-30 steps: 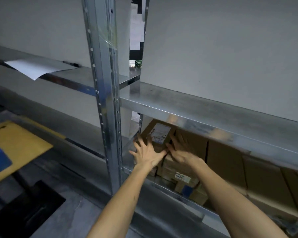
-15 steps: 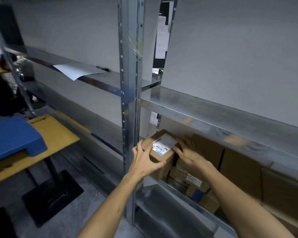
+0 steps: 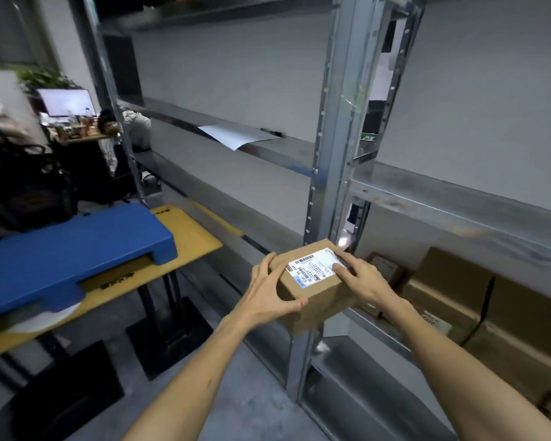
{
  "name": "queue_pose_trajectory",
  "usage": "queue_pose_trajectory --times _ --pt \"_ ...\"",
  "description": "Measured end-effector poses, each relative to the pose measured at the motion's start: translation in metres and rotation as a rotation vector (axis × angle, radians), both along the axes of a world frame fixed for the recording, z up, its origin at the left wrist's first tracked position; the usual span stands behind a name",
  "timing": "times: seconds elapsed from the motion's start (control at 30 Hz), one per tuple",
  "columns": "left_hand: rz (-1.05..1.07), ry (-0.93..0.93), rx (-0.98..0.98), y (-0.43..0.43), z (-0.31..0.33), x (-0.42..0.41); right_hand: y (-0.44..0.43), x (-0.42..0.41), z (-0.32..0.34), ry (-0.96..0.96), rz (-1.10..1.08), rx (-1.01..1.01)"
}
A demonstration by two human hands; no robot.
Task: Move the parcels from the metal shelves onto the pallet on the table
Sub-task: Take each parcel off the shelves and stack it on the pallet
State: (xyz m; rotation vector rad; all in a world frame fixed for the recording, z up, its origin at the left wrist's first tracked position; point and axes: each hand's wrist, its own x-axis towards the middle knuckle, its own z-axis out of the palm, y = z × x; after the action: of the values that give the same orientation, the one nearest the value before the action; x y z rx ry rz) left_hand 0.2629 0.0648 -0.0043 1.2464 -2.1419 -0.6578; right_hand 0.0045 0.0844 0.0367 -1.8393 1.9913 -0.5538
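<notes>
Parcel [image 3: 312, 289], label up, held level between both hands; long axis toward shelves.

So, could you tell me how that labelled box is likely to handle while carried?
The box probably stays stiff: its edges look square in both hands. Likely light, given its small size. The plain cardboard shouldn't slip.

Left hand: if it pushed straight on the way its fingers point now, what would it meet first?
The left hand already grips the parcel, so that comes first. Beyond it stands the metal upright, though depth is unclear.
</notes>
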Motion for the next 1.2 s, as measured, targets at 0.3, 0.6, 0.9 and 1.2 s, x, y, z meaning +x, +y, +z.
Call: queue_pose_trajectory --times 0.3,0.6,0.9,1.2 --pt "0.249 -0.008 0.015 0.030 0.017 0.182 -0.019 0.193 0.007 -0.262 0.103 -0.138" --pt "0.583 0.277 0.020 0.053 0.032 0.337 -0.055 0.392 0.009 -0.371 0.363 -0.155" --pt "0.884 0.304 0.054 0.039 0.033 0.481 -0.096 0.562 -0.005 -0.508 0.547 -0.069" --pt "1.043 0.299 0.267 -0.043 0.019 0.605 -0.189 0.695 -0.015 -0.473 0.599 -0.025"
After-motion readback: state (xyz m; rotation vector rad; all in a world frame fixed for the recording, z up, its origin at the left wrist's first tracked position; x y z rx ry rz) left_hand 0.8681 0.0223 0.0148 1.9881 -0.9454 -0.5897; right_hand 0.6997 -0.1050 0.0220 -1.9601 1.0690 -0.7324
